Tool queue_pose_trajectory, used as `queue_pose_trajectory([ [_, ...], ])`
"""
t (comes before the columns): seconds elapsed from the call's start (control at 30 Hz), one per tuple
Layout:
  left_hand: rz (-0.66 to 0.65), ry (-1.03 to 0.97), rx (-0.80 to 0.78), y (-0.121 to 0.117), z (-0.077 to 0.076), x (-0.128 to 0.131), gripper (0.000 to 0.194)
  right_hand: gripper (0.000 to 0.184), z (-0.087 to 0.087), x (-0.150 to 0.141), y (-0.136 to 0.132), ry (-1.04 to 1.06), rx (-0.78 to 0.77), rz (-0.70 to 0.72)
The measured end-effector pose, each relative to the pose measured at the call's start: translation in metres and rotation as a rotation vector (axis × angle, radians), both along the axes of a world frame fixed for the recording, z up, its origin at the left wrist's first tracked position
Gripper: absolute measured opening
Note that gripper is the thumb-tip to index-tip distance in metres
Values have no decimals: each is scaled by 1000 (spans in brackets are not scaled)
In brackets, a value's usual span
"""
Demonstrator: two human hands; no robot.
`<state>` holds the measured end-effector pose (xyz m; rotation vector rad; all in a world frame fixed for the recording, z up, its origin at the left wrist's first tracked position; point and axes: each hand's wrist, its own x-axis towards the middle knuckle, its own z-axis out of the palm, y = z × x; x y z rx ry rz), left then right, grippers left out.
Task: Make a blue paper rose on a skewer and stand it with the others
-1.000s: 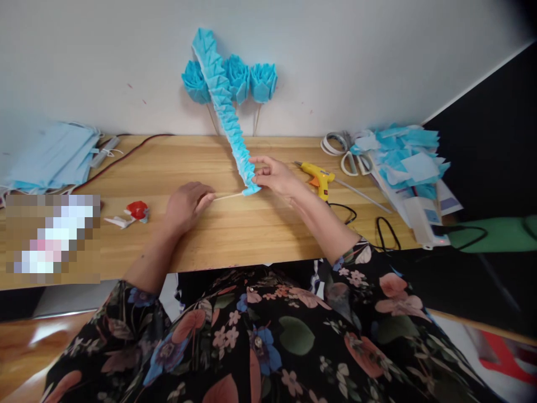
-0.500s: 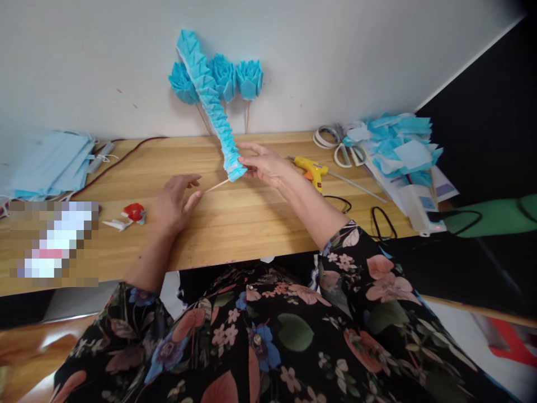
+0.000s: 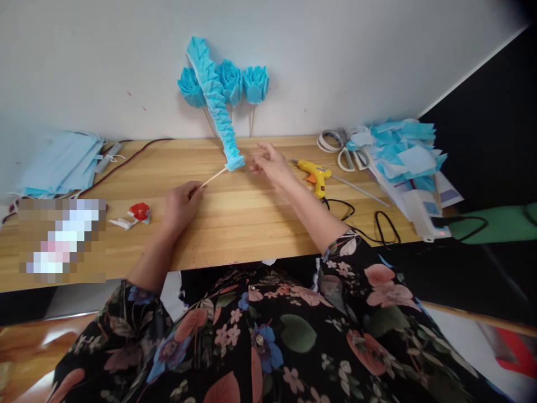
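My left hand (image 3: 183,204) is closed around the lower end of a thin wooden stick (image 3: 215,178). At the stick's upper end sits a long strip of folded light-blue fabric (image 3: 217,106), which slants up and leans toward the wall. Just right of the strip's lower end, my right hand (image 3: 274,167) hovers with its fingers bent and somewhat apart, a small gap from the fabric. Behind the strip, three blue fabric flowers (image 3: 255,85) on thin stems stand against the wall; the strip partly covers two of them.
A yellow glue gun (image 3: 314,172) with a cord lies right of my right hand. Beyond it are tape (image 3: 330,140), scissors (image 3: 351,160), blue fabric pieces (image 3: 403,143) and a white power strip (image 3: 425,212). Face masks (image 3: 62,165) and a red item (image 3: 140,211) are at left.
My right hand has let go of the strip's lower end and moved slightly right. My left fingers have closed on the stick. The view has shifted a little.
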<state>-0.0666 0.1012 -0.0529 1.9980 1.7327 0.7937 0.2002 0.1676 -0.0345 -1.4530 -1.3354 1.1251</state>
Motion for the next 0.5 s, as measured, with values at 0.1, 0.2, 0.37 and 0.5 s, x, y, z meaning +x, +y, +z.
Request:
queue_pose_trajectory([
  [0.1, 36, -10, -1, 0, 2, 1, 30, 48, 0, 15, -15, -567, 252, 44],
  [0.2, 35, -41, 3, 0, 1, 1, 30, 50, 0, 23, -44, -878, 376, 321],
  [0.37, 39, -81, 6, 1, 0, 1, 30, 87, -18, 10, -94, -984, 345, 664],
  [0.5, 32, -59, 19, 1, 2, 1, 27, 95, -34, 1, -107, -984, 365, 685],
])
